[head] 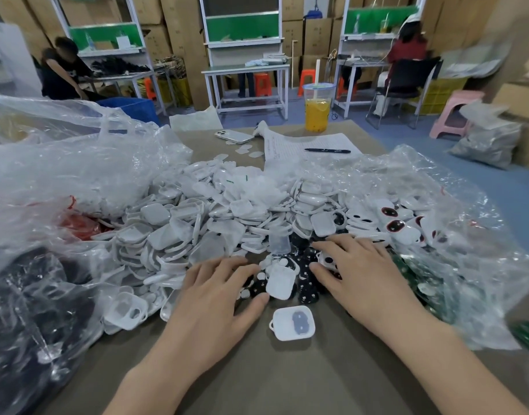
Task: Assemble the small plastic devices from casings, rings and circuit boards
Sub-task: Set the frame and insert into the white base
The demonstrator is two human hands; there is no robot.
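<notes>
Just beyond the lone casing (292, 323) on the bench (272, 381), our left hand (218, 298) and right hand (362, 280) rest with fingers (227, 266) spread wide on black parts (306, 292), holding nothing. Farther beyond it rises the heap of casings and rings (197, 223). We judge that careless raking could knock the lone casing off the bench or mix the sorts.

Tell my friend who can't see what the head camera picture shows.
The left hand and right hand rest, fingers spread, on a big pile of white plastic casings on a brown table. A lone casing sits between the hands; clear bags flank the pile.
</notes>
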